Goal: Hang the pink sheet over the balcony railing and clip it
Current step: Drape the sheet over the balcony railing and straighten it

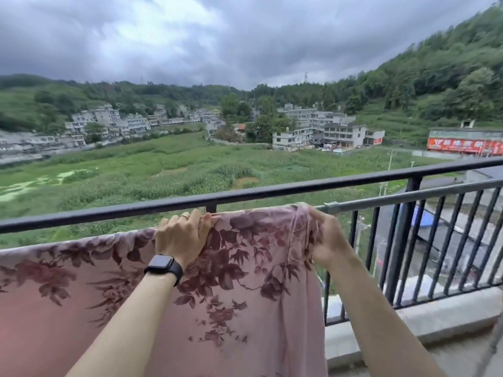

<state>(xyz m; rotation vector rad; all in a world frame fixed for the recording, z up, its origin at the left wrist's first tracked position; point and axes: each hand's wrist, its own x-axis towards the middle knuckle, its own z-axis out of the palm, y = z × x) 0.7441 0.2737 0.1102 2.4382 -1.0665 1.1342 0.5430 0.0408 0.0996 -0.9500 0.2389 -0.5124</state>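
A person's left hand (pixel 181 235), black watch (pixel 163 265) at the wrist, curls its fingers (pixel 194 220) over the top edge of the pink sheet (pixel 245 281), while the right hand (pixel 330 240) clamps the bunched corner. The sheet drapes over a grey pole (pixel 408 197) just inside the black balcony railing (pixel 272 190). Fields (pixel 163 170) and a village (pixel 313 126) lie beyond.

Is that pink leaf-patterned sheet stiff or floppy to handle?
Probably floppy: the pink leaf-patterned sheet bunches into folds where the right hand grips it. Likely light, hanging in soft creases. May slip along the smooth grey metal pole.
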